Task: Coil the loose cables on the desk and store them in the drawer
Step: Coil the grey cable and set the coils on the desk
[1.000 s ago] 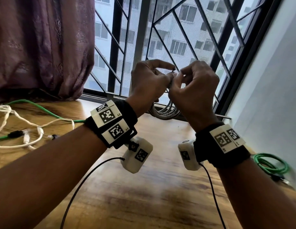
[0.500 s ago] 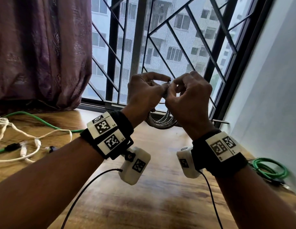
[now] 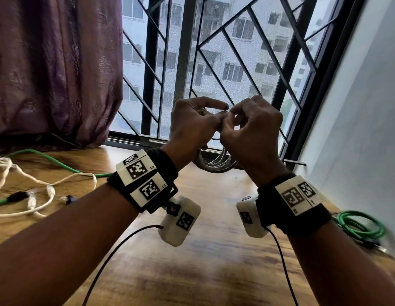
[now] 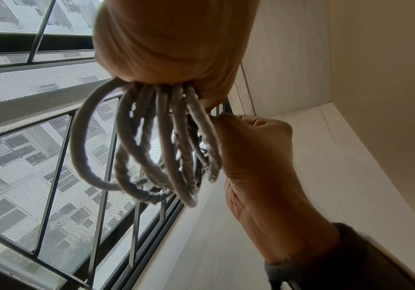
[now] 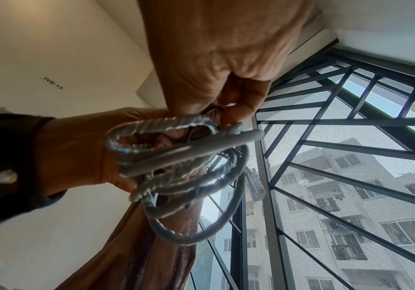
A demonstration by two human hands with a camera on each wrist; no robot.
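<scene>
Grey coil (image 3: 216,163) is held in the air above the desk (image 3: 192,272), in front of the window grille (image 3: 214,62). Left hand (image 3: 192,127) is clenched round the top of the coil; loops are seen hanging below the fist in the left wrist view (image 4: 152,149). Right hand (image 3: 251,133) is pressed against the left, with thumb and fingers pinched on the coil's top; in the right wrist view (image 5: 184,157) a clear plug (image 5: 255,184) is seen dangling beside the loops. What exactly is pinched between the fingertips is hidden by the knuckles.

Surroundings: a loose white cable (image 3: 37,191) is spread on the desk at far left, crossed by a loose green cable (image 3: 55,161). A coiled green cable (image 3: 364,224) lies on the desk at right, beside the wall (image 3: 357,129). A purple curtain (image 3: 55,69) hangs at left, down to the desk. Thin black leads run from the wrist cameras. No drawer is in view.
</scene>
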